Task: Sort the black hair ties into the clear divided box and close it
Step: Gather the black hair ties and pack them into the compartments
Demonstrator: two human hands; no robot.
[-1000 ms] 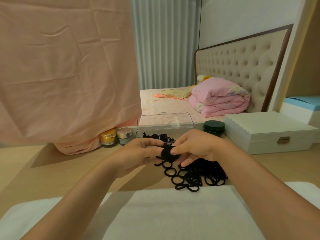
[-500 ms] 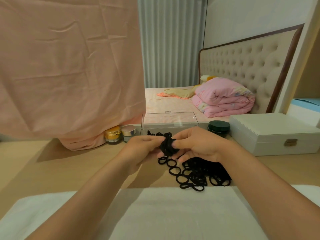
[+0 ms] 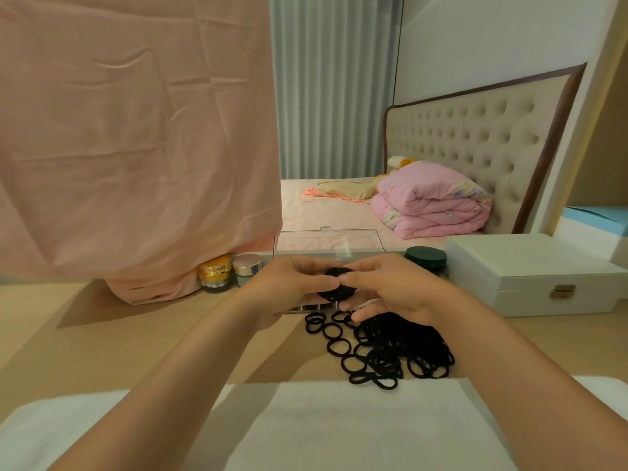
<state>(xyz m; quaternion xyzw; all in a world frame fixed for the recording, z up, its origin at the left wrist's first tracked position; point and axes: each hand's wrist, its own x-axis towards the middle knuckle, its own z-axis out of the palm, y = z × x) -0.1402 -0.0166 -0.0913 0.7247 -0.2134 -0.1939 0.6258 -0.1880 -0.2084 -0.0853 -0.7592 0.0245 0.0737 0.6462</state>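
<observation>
Cloth (image 3: pixel 136 130), pink and creased, hangs over the left half of the view and bunches on the wooden table (image 3: pixel 102 334). Along the near edge of the table lies a white towel (image 3: pixel 339 426). At the right stands a white case (image 3: pixel 530 277) with a metal latch, lid down. The clear divided box (image 3: pixel 326 241) sits at the back middle with its lid upright; only a strip of its front compartments shows beneath the hands. Between box and towel, a loose pile of black hair ties (image 3: pixel 401 348) spreads on the table, partly under the right wrist. The left hand (image 3: pixel 289 287) and the right hand (image 3: pixel 397 287) meet over the box, thumbs and fingers of both pinching 1 small bundle of ties (image 3: pixel 336 283). Left of the box stand 2 little jars, a gold jar (image 3: pixel 214 271) and a silver-lidded jar (image 3: pixel 247 266); a dark green jar (image 3: pixel 425 258) stands at its right.
</observation>
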